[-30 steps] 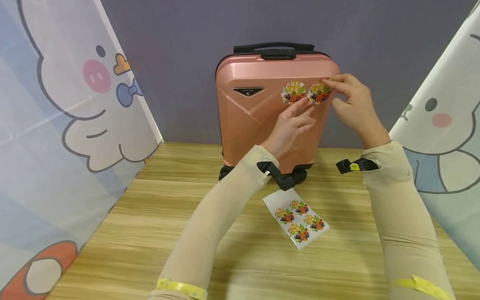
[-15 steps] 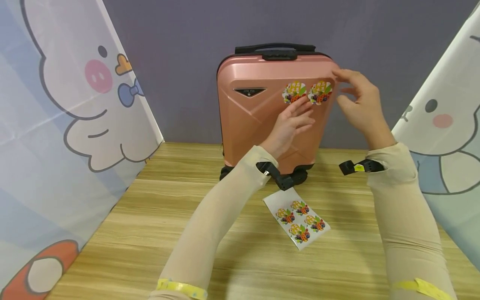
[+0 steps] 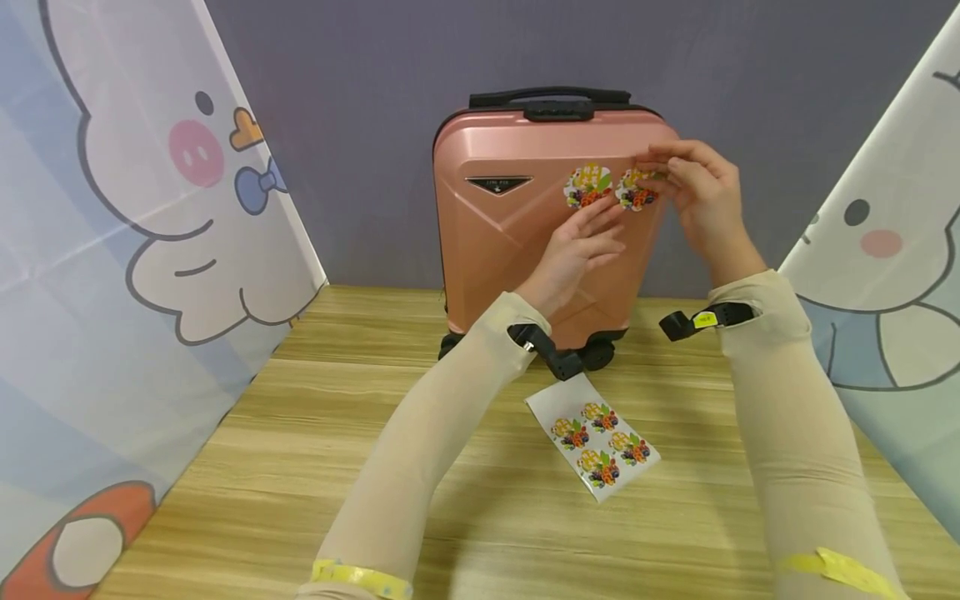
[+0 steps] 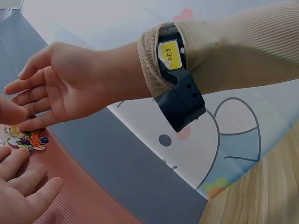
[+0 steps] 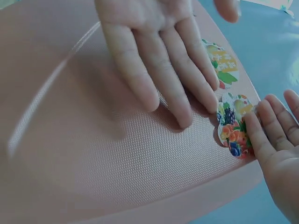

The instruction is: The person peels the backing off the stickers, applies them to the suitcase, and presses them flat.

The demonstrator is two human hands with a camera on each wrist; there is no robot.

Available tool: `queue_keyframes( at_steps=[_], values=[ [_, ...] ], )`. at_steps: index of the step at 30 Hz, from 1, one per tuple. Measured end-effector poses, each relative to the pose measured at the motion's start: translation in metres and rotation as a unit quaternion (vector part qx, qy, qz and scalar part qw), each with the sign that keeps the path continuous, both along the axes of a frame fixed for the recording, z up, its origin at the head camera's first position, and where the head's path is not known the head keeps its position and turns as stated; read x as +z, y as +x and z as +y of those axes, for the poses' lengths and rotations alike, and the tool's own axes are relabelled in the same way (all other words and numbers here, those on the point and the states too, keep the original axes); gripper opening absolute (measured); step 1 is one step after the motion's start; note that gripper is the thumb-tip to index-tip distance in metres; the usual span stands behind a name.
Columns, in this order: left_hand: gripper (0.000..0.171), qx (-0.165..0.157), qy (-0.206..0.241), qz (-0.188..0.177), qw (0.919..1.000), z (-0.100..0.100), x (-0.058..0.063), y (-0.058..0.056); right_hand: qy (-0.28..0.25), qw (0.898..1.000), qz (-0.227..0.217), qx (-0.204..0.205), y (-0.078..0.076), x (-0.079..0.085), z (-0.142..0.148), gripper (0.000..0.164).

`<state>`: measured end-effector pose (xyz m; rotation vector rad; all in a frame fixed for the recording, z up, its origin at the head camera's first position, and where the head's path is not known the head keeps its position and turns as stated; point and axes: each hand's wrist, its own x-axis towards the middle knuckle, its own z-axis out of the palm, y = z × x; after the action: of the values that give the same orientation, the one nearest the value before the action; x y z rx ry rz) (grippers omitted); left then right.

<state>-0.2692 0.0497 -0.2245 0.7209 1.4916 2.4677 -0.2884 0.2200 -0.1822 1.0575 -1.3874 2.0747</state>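
A pink hard-shell suitcase [image 3: 517, 258] stands upright with two round fruit stickers side by side on its upper right front. My right hand [image 3: 708, 187] lays its extended fingers over part of the right sticker [image 5: 233, 126], covering its upper right area. Just below the stickers, my left hand [image 3: 573, 250] holds its fingers fairly straight, the tips by the lower edge of the left sticker [image 3: 587, 183]. In the right wrist view the left hand's fingers [image 5: 177, 100] lie along the suitcase front; whether all of them touch it cannot be told.
A white sticker sheet [image 3: 551, 404] bearing several fruit stickers lies on the wooden table [image 3: 300, 467] in front of the suitcase. A grey wall panel [image 3: 360, 150] rises behind. Cartoon-printed sheets [image 3: 180, 250] flank both sides.
My right hand first drew back from the right sticker to the suitcase's edge, then came back left with its fingers flattened across it. The left hand has hardly moved.
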Motion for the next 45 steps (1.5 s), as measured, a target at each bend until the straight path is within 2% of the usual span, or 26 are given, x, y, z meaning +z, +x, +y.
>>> queue_keyframes(
  at_steps=[4,12,14,23,30,37,41,45],
  values=[
    [0.062,-0.001,0.002,0.002,1.0000,-0.003,-0.001,-0.001,-0.023,1.000,-0.001,0.019,-0.003,-0.002,0.001,0.023],
    [0.055,0.029,-0.024,-0.015,0.9992,-0.010,-0.011,-0.007,-0.013,0.999,0.000,0.034,-0.006,-0.004,0.003,0.026],
    [0.054,0.033,-0.030,-0.015,0.9989,-0.011,-0.014,-0.008,-0.015,0.999,-0.010,0.051,-0.006,-0.006,0.004,0.027],
    [0.053,0.044,-0.032,-0.013,0.9984,-0.012,-0.020,-0.009,0.048,0.996,-0.040,0.064,-0.005,-0.025,0.004,0.031],
    [0.051,0.054,-0.024,-0.025,0.9980,-0.013,-0.021,-0.009,0.087,0.992,-0.080,0.053,-0.001,-0.043,0.003,0.030],
    [0.049,0.053,-0.019,-0.027,0.9981,-0.014,-0.024,-0.008,0.095,0.988,-0.112,0.046,0.005,-0.046,0.004,0.030],
    [0.049,0.052,-0.024,-0.026,0.9980,-0.014,-0.031,-0.006,0.115,0.984,-0.129,0.035,0.009,-0.049,0.007,0.030],
    [0.048,0.046,-0.036,-0.035,0.9977,-0.017,-0.044,-0.003,0.157,0.977,-0.145,0.026,0.014,-0.058,0.012,0.030]
  ],
)
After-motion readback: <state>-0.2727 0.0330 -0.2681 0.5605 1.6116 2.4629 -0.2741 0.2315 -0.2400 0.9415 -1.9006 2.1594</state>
